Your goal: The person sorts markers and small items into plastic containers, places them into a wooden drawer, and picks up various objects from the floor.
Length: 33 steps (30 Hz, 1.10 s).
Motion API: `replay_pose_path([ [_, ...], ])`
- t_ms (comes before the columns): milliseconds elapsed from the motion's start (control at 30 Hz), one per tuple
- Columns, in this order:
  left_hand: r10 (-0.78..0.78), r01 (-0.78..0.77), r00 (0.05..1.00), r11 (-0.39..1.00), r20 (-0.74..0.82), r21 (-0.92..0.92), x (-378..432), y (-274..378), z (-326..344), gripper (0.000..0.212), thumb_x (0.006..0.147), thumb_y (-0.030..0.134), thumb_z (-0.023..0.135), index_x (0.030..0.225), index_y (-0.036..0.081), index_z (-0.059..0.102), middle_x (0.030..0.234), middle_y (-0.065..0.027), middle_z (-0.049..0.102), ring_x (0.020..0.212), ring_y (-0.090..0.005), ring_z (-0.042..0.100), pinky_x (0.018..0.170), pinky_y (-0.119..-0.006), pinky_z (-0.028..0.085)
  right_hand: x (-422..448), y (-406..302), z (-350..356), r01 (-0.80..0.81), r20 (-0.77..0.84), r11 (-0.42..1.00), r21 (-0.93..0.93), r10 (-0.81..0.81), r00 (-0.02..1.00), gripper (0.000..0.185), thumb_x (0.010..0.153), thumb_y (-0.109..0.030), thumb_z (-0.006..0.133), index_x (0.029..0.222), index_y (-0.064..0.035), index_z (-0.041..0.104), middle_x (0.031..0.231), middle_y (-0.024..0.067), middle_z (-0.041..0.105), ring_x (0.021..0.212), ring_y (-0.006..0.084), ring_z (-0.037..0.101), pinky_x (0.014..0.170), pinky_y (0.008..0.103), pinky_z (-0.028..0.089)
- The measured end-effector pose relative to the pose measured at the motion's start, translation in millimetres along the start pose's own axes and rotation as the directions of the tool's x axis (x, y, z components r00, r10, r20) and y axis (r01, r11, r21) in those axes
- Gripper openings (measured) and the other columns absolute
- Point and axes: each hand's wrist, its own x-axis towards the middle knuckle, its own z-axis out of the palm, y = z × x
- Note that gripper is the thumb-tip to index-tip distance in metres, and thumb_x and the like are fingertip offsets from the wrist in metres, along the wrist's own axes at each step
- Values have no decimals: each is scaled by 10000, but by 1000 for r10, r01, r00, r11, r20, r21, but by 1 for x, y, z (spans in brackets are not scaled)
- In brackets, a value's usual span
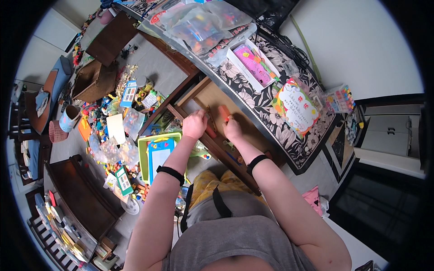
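A wooden drawer (203, 88) stands pulled out from the table before me. My left hand (195, 124) is curled over its front panel (223, 149); the fingers' undersides are hidden, so I cannot tell whether they grip anything. A red stick-like piece (210, 131) lies close beside that hand. Inside the drawer, my right hand (232, 128) has its fingers closed on an orange block-like piece (223, 112). Nearer to me, a pale green small item (230, 145) and a blue stick (232, 158) lie on the drawer's floor.
A floral tablecloth (244, 98) covers the tabletop, which bears a white box (249, 64), a printed certificate (298, 106) and plastic bags of toys (200, 30). On the floor at left are a green bin (144, 159), a drawing board (161, 155), scattered toys and a wicker basket (91, 81).
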Motion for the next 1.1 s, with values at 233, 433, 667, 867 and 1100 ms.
replay_pose_path([
  [233, 1, -1, 1000, 1000, -10, -2, -1, -2, 0, 141, 821, 155, 596, 935, 78, 628, 874, -123, 669, 763, -328, 665, 670, -441, 544, -13, -30, 6, 149, 24, 985, -87, -147, 989, 313, 797, -239, 697, 1060, -76, 645, 996, 169, 689, 953, 353, 659, 832, 438, 538],
  [433, -43, 44, 999, 999, 25, -25, 0, -1, 0, 162, 854, 178, 575, 956, 89, 663, 912, -125, 689, 824, -327, 667, 720, -442, 535, -13, -46, -12, -76, 173, 967, -244, 120, 978, 303, 748, -245, 748, 1008, -96, 706, 1047, 154, 691, 986, 329, 664, 863, 433, 545],
  [667, -20, 20, 998, 1000, 60, 5, 2, 3, -3, 202, 889, 242, 580, 992, 84, 653, 916, -118, 690, 801, -330, 668, 726, -441, 535, -27, -7, -49, 12, 86, 1000, -26, -9, 996, 290, 734, -232, 752, 946, -40, 706, 875, 131, 721, 823, 287, 704, 749, 376, 547],
  [867, 83, 370, 875, 520, 476, -770, -14, 71, -1, 394, 980, 346, 568, 1228, 42, 601, 1013, -61, 677, 949, -135, 622, 799, -289, 498, -94, -5, -136, 125, 63, 884, 450, -171, 983, 233, 758, -223, 715, 834, -7, 671, 699, 126, 670, 638, 191, 656, 635, 317, 505],
  [1100, 307, 451, 795, 280, 524, -848, -49, 163, 11, 240, 1013, 185, 519, 1121, 1, 630, 1020, -40, 679, 962, -106, 603, 885, -266, 467, -159, 45, -187, 163, -84, 825, 542, -140, 987, 231, 820, -199, 702, 895, 17, 672, 710, 133, 670, 630, 130, 624, 612, 313, 487],
])
